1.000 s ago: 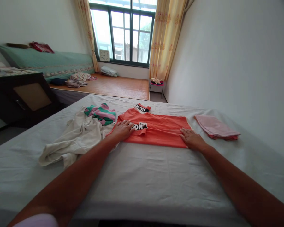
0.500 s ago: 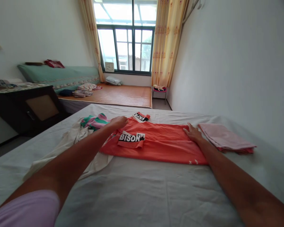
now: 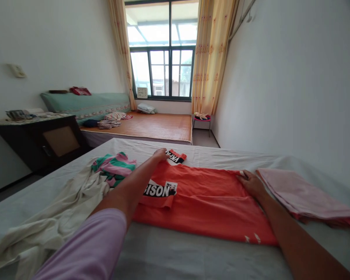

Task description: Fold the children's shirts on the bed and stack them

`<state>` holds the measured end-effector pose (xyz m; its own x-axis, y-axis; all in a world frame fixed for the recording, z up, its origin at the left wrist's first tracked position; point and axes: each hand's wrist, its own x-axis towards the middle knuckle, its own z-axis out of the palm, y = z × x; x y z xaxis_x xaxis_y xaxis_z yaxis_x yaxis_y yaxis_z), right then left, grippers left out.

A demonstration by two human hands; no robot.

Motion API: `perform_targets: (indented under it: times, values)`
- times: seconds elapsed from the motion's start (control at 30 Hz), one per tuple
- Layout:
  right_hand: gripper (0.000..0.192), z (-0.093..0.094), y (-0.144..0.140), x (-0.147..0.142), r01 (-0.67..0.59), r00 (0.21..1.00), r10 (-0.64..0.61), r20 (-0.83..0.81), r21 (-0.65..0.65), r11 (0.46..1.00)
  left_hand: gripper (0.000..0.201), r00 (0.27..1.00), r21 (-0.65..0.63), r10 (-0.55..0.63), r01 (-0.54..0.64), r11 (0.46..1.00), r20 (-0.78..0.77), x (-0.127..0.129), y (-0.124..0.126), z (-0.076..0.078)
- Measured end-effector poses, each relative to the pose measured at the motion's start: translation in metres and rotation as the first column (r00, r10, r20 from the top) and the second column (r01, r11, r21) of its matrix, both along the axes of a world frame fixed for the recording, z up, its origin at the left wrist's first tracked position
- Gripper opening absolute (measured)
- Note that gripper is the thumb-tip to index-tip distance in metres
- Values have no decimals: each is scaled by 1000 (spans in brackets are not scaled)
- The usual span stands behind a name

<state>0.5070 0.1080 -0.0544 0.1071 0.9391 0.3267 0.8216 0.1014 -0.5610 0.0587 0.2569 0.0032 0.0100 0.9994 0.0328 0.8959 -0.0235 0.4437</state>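
An orange T-shirt [image 3: 204, 194] lies spread sideways on a white-sheeted bed [image 3: 169, 249], its black-and-white printed sleeves folded inward. At the shirt's far left, beside the upper sleeve, my left hand [image 3: 161, 155] is closed on the fabric; its fingertips are partly hidden. My right hand [image 3: 252, 183] pinches the far right corner at the hem. Left of the shirt are a crumpled pink-and-green striped garment [image 3: 116, 165] and a rumpled cream garment [image 3: 61, 214]. To the right of my right hand rests a folded pink cloth [image 3: 303, 190] with orange fabric beneath it.
A second bed with a brown mat [image 3: 160, 126] stands under the window [image 3: 163, 70], with clothes on it. At the left is a dark cabinet [image 3: 55, 136]. A small stool [image 3: 202, 119] stands near the curtain [image 3: 210, 58]. A white wall [image 3: 294, 85] borders the right side.
My left hand has moved along the shirt's far edge to the upper sleeve. My right hand, earlier spread on the hem corner, now pinches it. The view has tilted upward and come closer.
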Motion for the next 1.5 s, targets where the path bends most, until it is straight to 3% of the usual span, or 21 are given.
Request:
perform_targets:
  times: [0.17, 0.33, 0.43, 0.57, 0.7, 0.77, 0.83, 0.9, 0.97, 1.1, 1.23, 1.33, 1.4, 1.47, 1.5]
  values:
    - [29, 1, -1, -3, 31, 987, -21, -158, 56, 998, 25, 970, -76, 20, -1, 997, 244, 4, -1, 5]
    - [37, 13, -13, -11, -13, 929, 28, -368, 45, 999, 25, 831, 20, -106, 113, 993, 546, -1, -32, 35]
    - [44, 35, -24, -14, -141, 839, 133, -528, 25, 990, 34, 736, 109, -199, 169, 979, 647, -11, -62, 56]
    - [48, 79, -52, -10, -288, 796, 286, -534, 81, 954, 48, 638, 192, -334, 283, 940, 694, -38, -115, 78]
    - [43, 104, -100, -4, -463, 807, 375, -456, -95, 881, 41, 639, 193, -534, 526, 829, 553, -70, -179, 76]
    - [44, 100, -125, -8, -512, 824, 396, -405, -236, 826, 34, 660, 117, -618, 637, 762, 427, -81, -209, 62]
    - [47, 88, -144, -14, -543, 829, 426, -362, -340, 768, 28, 622, 61, -719, 741, 668, 310, -87, -230, 45]
    - [46, 76, -153, -19, -560, 824, 454, -340, -361, 746, 26, 570, 42, -795, 807, 589, 209, -90, -243, 30]
    - [43, 69, -153, -20, -575, 811, 465, -354, -340, 744, 25, 544, 31, -828, 833, 552, 134, -89, -247, 25]
    - [40, 76, -145, -11, -562, 812, 418, -408, -350, 750, 25, 538, -31, -836, 842, 538, 106, -85, -250, 44]
    - [24, 77, -139, -3, -482, 848, 358, -390, -289, 827, 28, 544, -158, -822, 838, 522, 167, -76, -253, 64]
    - [8, 61, -136, -4, -406, 869, 316, -381, -185, 895, 27, 490, -221, -852, 865, 450, 185, -73, -256, 66]
    - [10, 48, -133, -5, -371, 877, 302, -375, -128, 920, 29, 455, -256, -868, 879, 402, 198, -76, -255, 68]
    - [15, 40, -131, -2, -354, 887, 301, -350, -95, 931, 38, 500, -276, -832, 857, 435, 240, -81, -248, 73]
    - [16, 39, -130, -1, -348, 892, 303, -336, -82, 934, 41, 557, -253, -787, 828, 500, 266, -84, -241, 74]
